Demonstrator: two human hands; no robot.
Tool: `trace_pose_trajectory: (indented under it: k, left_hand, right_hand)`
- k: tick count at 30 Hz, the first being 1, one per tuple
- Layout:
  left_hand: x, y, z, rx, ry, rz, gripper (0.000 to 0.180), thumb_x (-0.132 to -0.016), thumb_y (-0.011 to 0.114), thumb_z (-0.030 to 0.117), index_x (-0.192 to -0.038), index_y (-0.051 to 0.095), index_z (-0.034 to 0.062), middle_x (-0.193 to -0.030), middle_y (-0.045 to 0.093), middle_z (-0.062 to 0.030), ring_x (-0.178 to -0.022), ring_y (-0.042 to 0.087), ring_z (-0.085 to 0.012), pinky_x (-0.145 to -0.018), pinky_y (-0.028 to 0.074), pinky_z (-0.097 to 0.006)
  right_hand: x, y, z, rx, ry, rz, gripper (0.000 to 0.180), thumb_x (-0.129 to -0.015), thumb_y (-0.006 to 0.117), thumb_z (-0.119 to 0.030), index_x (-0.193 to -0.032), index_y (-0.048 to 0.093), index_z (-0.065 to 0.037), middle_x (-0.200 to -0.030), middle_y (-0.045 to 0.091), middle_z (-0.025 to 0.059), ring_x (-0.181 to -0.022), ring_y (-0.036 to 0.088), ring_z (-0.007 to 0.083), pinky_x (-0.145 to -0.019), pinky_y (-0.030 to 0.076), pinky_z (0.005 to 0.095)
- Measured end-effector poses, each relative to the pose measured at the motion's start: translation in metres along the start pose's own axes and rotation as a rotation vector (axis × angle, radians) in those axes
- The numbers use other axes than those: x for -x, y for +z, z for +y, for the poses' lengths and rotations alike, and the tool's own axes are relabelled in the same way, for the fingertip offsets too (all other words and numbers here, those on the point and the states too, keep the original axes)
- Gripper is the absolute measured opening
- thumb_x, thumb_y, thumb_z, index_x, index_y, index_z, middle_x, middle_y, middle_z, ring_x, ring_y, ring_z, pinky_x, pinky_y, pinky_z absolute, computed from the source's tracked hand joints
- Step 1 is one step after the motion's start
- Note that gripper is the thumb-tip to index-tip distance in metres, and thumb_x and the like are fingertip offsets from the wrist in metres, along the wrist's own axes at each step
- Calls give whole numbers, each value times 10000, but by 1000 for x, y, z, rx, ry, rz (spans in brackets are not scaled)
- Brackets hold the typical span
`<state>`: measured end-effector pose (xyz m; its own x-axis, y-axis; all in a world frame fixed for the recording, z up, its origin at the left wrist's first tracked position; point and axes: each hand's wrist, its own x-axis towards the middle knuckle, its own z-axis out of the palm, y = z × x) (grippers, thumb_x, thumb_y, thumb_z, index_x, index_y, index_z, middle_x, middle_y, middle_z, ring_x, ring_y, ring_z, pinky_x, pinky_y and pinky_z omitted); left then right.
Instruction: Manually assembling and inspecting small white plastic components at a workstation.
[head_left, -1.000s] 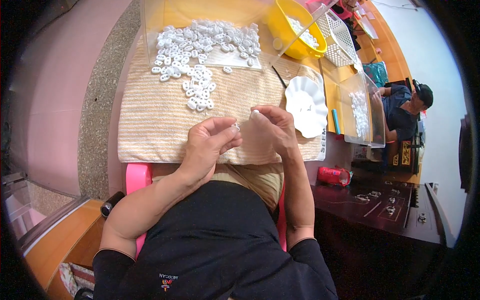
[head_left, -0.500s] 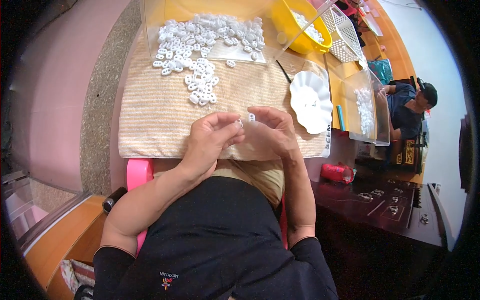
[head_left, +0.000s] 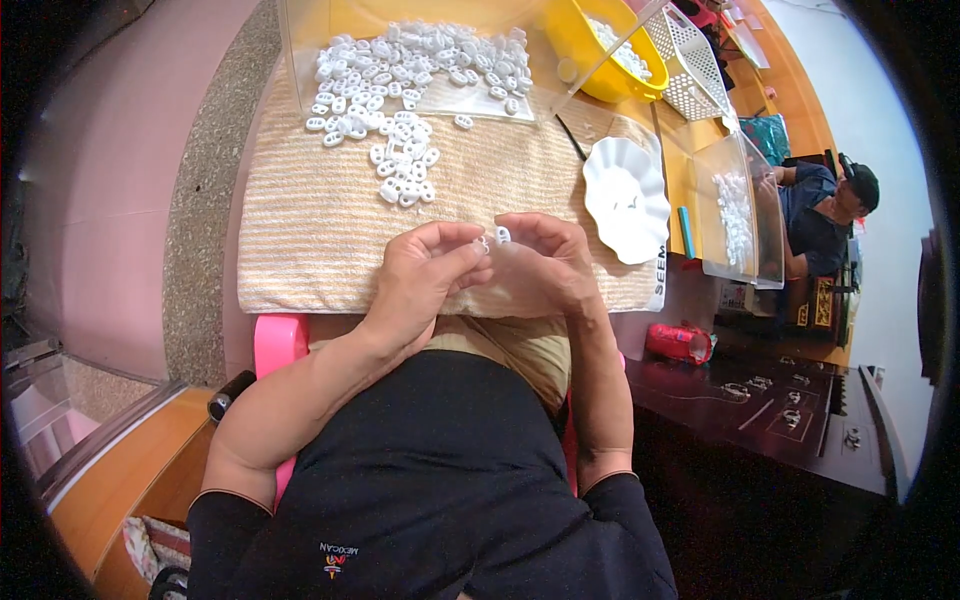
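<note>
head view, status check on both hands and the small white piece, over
Left hand and right hand together over striped towel. Small white piece pinched in right fingertips, left fingertips touching. Loose white pieces beyond, nothing in the way.

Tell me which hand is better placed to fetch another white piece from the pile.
Probably the left hand: the pile of white pieces lies up and to its side on the striped towel. The right hand sits farther off, nearer the white dish.

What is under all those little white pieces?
The little white pieces lie on a striped beige towel; the farther ones sit on a clear tray. What is beneath the towel is covered.
</note>
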<state>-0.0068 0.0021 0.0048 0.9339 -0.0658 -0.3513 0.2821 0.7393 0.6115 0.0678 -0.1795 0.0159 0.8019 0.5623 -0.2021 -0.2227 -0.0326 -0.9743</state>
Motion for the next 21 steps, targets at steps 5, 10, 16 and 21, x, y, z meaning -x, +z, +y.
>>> trace_pose_trajectory:
  k: [5, 10, 16, 21]
  left_hand:
    - [-1, -2, 0, -18, -20, -19, 185, -891, 633, 35, -1059, 603, -34, -946, 672, -106, -807, 658, -141, -760, 568, -251]
    - [-1, -1, -1, -18, -19, -21, 178, -895, 629, 39, -1056, 606, -35, -942, 673, -104, -796, 658, -140, -746, 565, -246]
    - [0, -1, 1, -22, -32, -25, 171, -897, 628, 41, -1051, 613, -29, -923, 675, -99, -782, 658, -133, -736, 562, -238]
    - [1, 0, 2, -36, -40, -19, 162, -893, 634, 42, -1041, 621, -24, -914, 676, -88, -770, 656, -123, -725, 557, -228]
  right_hand:
    - [0, 0, 1, 12, -11, -6, 305, -879, 671, -41, -1169, 618, 37, -969, 685, 78, -810, 652, 127, -709, 548, 259]
    - [1, -2, 2, 38, 0, -7, 316, -882, 672, -50, -1179, 614, 45, -986, 688, 88, -824, 654, 126, -719, 547, 256]
    - [2, -1, 1, 24, 28, -17, 329, -884, 676, -64, -1184, 610, 53, -987, 691, 95, -827, 660, 131, -729, 549, 248]
    - [3, 3, -5, 58, 38, -24, 325, -881, 678, -59, -1178, 613, 55, -982, 696, 95, -844, 665, 137, -747, 553, 252]
